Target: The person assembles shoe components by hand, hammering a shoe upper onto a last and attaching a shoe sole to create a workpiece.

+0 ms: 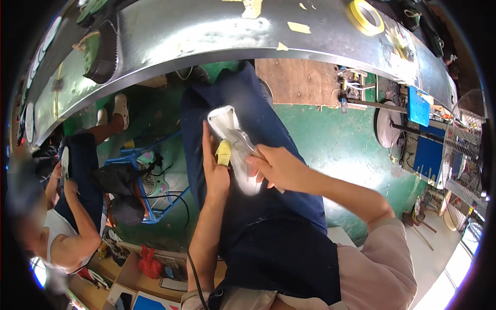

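A white shoe [222, 118] lies lengthwise over my lap, its opening toward the bench. Along its left side rests my left hand [216, 168], gripping it, with yellow tape [223, 152] wrapped round the thumb. My right hand [271, 166] is closed over the shoe's right side. Its fingers pinch a long pale grey piece [238, 138] lying along the shoe. I cannot make out what kind of piece this is, or whether it is joined to the shoe. The right fingers hide part of both.
Ahead curves a metal bench [191, 36] with a yellow tape roll [366, 17] and a green and black shoe [98, 54]. At left a seated co-worker [67, 222] holds a shoe sole. A blue stool frame [155, 206] and a black cable [187, 222] lie close on my left.
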Demonstrator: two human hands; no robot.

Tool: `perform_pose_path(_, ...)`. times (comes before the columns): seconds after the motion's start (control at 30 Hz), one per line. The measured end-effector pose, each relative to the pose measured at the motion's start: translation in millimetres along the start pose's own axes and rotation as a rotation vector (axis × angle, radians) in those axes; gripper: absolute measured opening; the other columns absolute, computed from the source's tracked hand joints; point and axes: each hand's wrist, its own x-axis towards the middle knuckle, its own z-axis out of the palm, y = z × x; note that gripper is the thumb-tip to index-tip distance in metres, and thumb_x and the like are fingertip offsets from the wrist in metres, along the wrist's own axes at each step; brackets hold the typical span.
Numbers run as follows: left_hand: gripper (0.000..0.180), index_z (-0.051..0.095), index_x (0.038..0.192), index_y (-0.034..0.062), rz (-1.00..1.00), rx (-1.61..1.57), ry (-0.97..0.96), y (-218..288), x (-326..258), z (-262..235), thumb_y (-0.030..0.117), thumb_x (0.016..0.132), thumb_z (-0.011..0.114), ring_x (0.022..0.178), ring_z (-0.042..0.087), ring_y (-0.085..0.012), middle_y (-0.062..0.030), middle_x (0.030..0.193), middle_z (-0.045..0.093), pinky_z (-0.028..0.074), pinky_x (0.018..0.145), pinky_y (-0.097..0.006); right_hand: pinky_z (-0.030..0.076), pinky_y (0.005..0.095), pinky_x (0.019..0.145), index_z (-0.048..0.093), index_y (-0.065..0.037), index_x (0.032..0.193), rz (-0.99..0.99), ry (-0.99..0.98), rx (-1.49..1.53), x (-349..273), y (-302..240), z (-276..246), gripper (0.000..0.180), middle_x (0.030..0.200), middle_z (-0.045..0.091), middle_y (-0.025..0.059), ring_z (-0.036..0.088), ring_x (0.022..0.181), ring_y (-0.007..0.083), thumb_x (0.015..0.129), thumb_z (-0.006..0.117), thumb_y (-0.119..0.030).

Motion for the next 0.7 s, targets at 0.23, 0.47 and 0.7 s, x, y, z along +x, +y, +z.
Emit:
perform_pose_path(0.23, 0.101, 0.022, 0.176, 0.0077, 0.176, 0.174, -0.047, -1, 5, 1, -0.020, 0.083, 0.051, 0.143, 0.053, -0.0301, -0.0198, 0.160, 0.050, 0.044, 0.119, -0.037, 0.057, 0.0474, 0.065, 0.058, -0.005, 0.110, -0.606, 0.252, -0.467, 33, 2, -4, 0.030, 0.099, 0.076, 0.0149, 0.075, 0.082, 0.0366, 0.111, 0.061, -0.035)
perform_pose_path(0.47, 0.107, 0.017, 0.177, 0.0116, 0.281, 0.455, 0.006, -18, 9, -4, 0.000, 0.091, 0.080, 0.148, 0.048, -0.0365, -0.0236, 0.161, 0.046, 0.039, 0.124, -0.043, 0.057, 0.0486, 0.064, 0.056, -0.004, 0.107, -0.431, 0.223, -0.636, 43, 8, 0, 0.029, 0.097, 0.077, 0.0150, 0.074, 0.078, 0.0381, 0.109, 0.064, -0.032)
perform_pose_path(0.7, 0.125, 0.002, 0.175, 0.0129, 0.404, 0.170, -0.033, 18, -2, 1, 0.005, 0.087, 0.091, 0.139, 0.058, -0.0319, -0.0198, 0.160, 0.042, 0.053, 0.112, -0.045, 0.051, 0.0362, 0.056, 0.065, -0.006, 0.110, -0.323, 0.333, 0.008, 14, 0, -18, 0.029, 0.088, 0.076, 0.0082, 0.071, 0.063, 0.0227, 0.104, 0.074, -0.032)
